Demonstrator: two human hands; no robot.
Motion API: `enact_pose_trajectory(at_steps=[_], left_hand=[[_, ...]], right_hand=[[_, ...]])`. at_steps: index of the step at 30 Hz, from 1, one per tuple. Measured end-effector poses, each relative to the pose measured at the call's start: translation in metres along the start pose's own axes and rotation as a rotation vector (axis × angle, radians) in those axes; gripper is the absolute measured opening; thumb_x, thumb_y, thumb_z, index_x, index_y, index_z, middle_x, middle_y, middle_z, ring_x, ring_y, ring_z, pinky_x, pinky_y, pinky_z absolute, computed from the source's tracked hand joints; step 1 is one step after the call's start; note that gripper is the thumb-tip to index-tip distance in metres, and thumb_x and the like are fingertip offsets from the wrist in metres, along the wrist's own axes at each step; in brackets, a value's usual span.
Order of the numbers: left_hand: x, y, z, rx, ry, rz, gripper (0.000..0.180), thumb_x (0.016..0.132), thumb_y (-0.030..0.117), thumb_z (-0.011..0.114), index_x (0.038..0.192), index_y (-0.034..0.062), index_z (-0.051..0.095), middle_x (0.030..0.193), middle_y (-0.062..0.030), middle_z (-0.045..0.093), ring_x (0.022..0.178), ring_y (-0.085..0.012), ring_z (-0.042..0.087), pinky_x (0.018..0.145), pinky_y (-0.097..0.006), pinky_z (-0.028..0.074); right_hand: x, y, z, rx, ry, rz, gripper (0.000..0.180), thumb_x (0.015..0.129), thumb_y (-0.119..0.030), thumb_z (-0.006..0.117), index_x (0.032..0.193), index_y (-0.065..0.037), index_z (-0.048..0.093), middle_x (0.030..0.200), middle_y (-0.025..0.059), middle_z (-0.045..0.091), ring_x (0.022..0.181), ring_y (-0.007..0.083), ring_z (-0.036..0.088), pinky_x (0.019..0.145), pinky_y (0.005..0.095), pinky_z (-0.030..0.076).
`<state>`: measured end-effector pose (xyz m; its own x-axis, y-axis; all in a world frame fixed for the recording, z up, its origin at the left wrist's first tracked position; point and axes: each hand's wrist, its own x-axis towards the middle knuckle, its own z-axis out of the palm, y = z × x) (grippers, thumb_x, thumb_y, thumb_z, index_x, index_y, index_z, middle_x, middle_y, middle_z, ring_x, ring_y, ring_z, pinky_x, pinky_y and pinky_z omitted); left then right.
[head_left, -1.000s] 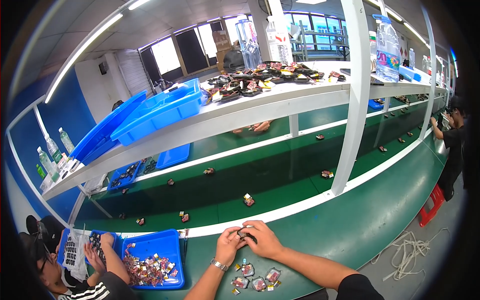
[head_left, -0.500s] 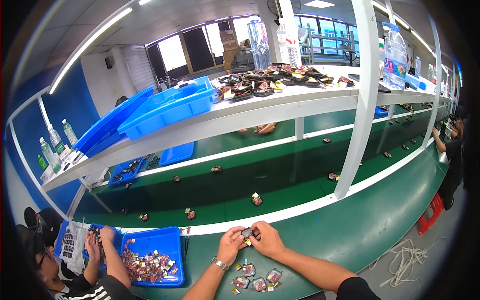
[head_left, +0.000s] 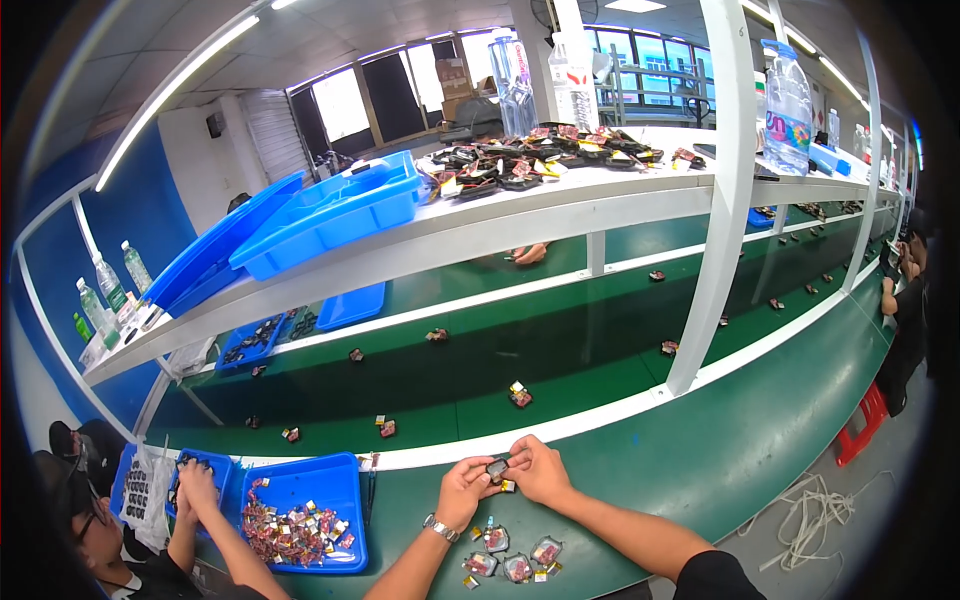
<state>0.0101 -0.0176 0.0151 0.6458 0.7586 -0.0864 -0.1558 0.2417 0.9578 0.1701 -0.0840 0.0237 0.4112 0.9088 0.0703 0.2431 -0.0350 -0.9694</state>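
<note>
Between my two hands is a small dark-rimmed electronic casing [head_left: 497, 467], held above the green bench. My left hand [head_left: 464, 494], with a metal watch on its wrist, pinches the casing's left side. The fingers of my right hand [head_left: 541, 472] close on its right edge. A small yellow-and-white piece [head_left: 508, 486] hangs just under the casing. On the bench below my hands lies a cluster of similar grey casings [head_left: 517, 568] with red and yellow parts. Left of my left forearm stands a blue tray [head_left: 361, 520] heaped with small red circuit pieces [head_left: 305, 535].
A green conveyor [head_left: 560, 350] carrying scattered assemblies runs beyond the white rail. White posts [head_left: 728, 200] hold a shelf [head_left: 560, 210] with blue trays, bottles and a pile of assemblies. At left, a co-worker's hands [head_left: 192, 488] work over another blue tray. White cable [head_left: 815, 510] lies on the floor.
My right hand has shifted slightly right, and the casing has turned so more of its pale face shows. Conveyor pieces have moved slightly right. The co-worker's hands at left have come together.
</note>
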Motion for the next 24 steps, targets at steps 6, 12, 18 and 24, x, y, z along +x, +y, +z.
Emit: enact_pose_trajectory(at_steps=[6,12,18,24], left_hand=[[0.000,0.000,-0.005,-0.012,0.014,0.005,0.026,0.096,-0.003,0.048,0.121,-0.0020,0.049,0.115,-0.0138,0.063,0.102,-0.0181,0.064,0.086,-0.029,0.057],[0.000,0.003,-0.004,-0.095,0.004,-0.007,0.026,0.096,-0.002,0.047,0.122,-0.0002,0.048,0.114,-0.0120,0.063,0.101,-0.0182,0.064,0.087,-0.032,0.056],[0.000,0.003,-0.004,-0.112,-0.012,-0.004,0.026,0.096,-0.003,0.047,0.122,0.0000,0.047,0.114,-0.0125,0.062,0.101,-0.0188,0.064,0.088,-0.033,0.056],[0.000,0.002,-0.004,-0.113,-0.014,-0.002,0.026,0.097,-0.004,0.046,0.122,-0.0017,0.047,0.111,-0.0136,0.063,0.099,-0.0198,0.065,0.087,-0.032,0.057]], right_hand=[[-0.008,-0.009,-0.005,-0.121,-0.044,-0.313,0.026,0.077,-0.002,0.070,0.100,-0.004,0.059,0.095,0.0101,0.063,0.084,0.0233,0.064,0.072,0.0324,0.054],[-0.005,-0.016,-0.013,-0.444,-0.026,-0.878,0.019,0.074,-0.003,0.069,0.092,-0.007,0.065,0.101,0.0071,0.059,0.097,0.0250,0.058,0.075,0.0350,0.053],[-0.013,-0.023,-0.002,-0.521,0.062,-0.807,0.019,0.075,-0.007,0.067,0.094,-0.005,0.065,0.099,0.0063,0.058,0.092,0.0234,0.058,0.074,0.0322,0.054],[-0.010,-0.016,0.002,-0.654,0.108,-0.893,0.021,0.074,-0.010,0.066,0.094,-0.003,0.064,0.094,0.0050,0.057,0.088,0.0203,0.059,0.069,0.0292,0.055]])
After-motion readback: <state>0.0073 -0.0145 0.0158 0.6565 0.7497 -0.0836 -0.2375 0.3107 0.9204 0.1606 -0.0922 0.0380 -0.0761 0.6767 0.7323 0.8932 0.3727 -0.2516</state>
